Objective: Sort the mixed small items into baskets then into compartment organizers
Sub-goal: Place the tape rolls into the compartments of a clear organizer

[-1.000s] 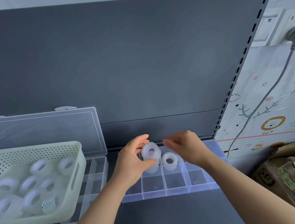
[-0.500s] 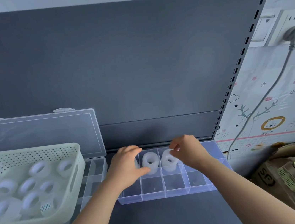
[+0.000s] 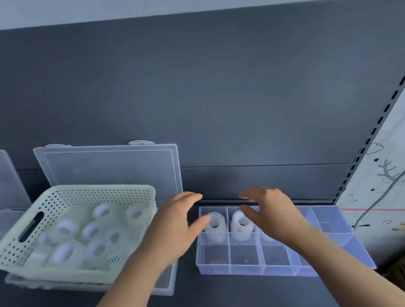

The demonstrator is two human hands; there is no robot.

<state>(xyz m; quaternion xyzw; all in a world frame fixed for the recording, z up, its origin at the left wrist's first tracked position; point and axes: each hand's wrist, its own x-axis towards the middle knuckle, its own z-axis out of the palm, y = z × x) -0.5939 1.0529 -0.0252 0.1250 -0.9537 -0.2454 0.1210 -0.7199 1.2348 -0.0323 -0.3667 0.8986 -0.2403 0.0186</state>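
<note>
Tape rolls, white and translucent, sit in two places. Two of them (image 3: 215, 225) (image 3: 240, 224) stand side by side in neighbouring back-row compartments of a clear compartment organizer (image 3: 274, 268) on the dark desk (image 3: 240, 301); the front-row compartments before them hold nothing. A heap of further rolls (image 3: 79, 241) lies in a pale green perforated basket (image 3: 79, 196), which rests tilted on a second clear organizer with its lid (image 3: 112, 174) propped open against the dark back panel. The left hand (image 3: 177, 226) hovers at the organizer's left edge, its grip released, fingers spread, the thumb just beside the left roll. The right hand (image 3: 272, 215) hangs over the third back compartment, grip likewise released and holding nothing, fingers curled loosely near the right roll. Motion blur softens both hands.
</note>
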